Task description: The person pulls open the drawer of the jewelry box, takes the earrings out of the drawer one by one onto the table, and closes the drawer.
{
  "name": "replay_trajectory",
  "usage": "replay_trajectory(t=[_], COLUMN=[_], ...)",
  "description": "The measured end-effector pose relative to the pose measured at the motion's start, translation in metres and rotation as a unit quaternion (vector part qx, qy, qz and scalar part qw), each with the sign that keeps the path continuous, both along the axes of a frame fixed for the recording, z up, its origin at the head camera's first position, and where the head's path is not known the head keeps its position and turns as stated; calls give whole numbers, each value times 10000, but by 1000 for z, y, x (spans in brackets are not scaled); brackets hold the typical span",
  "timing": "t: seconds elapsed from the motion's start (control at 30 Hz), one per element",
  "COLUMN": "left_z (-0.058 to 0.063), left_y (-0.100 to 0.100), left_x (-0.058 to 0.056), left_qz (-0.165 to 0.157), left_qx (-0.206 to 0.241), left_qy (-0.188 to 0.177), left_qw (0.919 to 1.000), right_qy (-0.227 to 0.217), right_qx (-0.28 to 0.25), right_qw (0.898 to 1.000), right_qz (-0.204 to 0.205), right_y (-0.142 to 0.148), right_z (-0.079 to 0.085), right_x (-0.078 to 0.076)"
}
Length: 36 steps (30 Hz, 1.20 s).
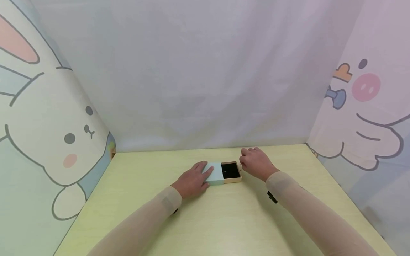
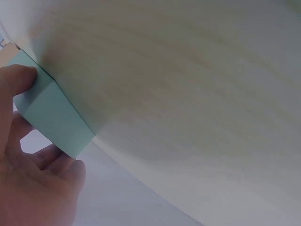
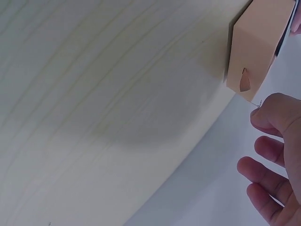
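A slide-out gift box lies on the table, its pale mint sleeve [image 1: 217, 175] under my left hand [image 1: 192, 179]. Fingers spread over its top and the thumb at its near side grip it. Out of the sleeve's right end projects a tan card drawer [image 1: 233, 180] with a black insert [image 1: 232, 170], on which a tiny shiny spot shows. My right hand [image 1: 257, 164] is just beyond the drawer's outer end, thumb and forefinger pinching a fine, thread-like piece [image 3: 257, 103]; I cannot tell its kind. A small leaf-shaped tab [image 3: 245, 81] marks the drawer's end face.
The pale wood-grain table [image 1: 211, 220] reaches back to a hanging white cloth [image 1: 205, 78]. Printed cloth panels stand on both sides, a rabbit [image 1: 51, 142] at left and a pig-nosed figure [image 1: 365, 117] at right.
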State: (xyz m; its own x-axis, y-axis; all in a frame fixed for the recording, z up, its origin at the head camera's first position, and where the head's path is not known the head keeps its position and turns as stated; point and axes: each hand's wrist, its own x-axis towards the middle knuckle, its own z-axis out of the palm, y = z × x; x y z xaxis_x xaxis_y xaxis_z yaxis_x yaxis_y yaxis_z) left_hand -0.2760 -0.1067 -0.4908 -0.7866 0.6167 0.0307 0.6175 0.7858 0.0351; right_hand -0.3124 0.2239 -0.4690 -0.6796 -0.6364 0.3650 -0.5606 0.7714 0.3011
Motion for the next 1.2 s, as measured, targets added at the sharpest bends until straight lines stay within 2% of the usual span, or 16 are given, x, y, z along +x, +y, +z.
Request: replay_trajectory(t=[0.5,1.2], left_z=[-1,-1], left_y=[1,0], left_x=[0,-1], left_qz=[20,-7], left_qx=[-22,-102], left_qy=[-63,49], left_qw=[10000,9999], right_qy=[-97,-128], right_qx=[-134,-62], right_qw=[9999,9998], right_qz=[-3,-123], right_y=[6,18], right_z=[-5,-11], right_x=[-3,-7])
